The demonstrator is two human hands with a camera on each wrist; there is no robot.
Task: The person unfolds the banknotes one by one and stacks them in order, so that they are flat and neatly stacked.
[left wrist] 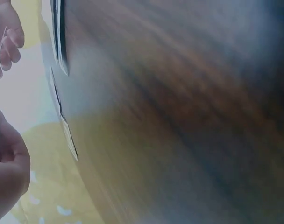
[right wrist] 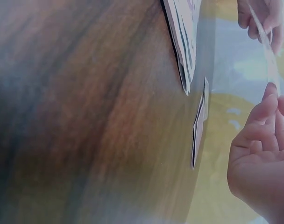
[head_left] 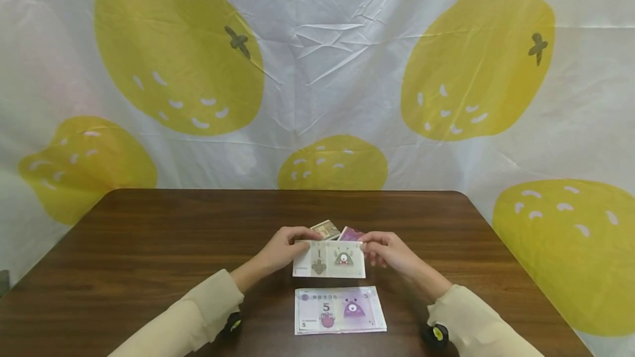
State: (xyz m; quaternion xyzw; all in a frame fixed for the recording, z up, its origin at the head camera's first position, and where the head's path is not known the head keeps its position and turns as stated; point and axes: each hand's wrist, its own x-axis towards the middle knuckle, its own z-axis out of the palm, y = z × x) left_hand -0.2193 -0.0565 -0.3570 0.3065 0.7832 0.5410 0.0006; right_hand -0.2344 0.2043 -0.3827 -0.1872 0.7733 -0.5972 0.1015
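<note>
I have the pale note marked 1 held up over the counter, the left hand pinching it at ten o'clock and the right hand pinching it at two. Straight below, at six o'clock, lies a loose stack of notes with a 5 uppermost; a brownish note shows at twelve and a purple-pink note at one. I judge mine to be thin paper: almost weightless, smooth, floppy, easily creased. I cannot tell whether it is a single sheet. A light finger-and-thumb pinch at both upper corners suits it, I think; I want only slight tension between them, as a hard pull could tear it.
</note>
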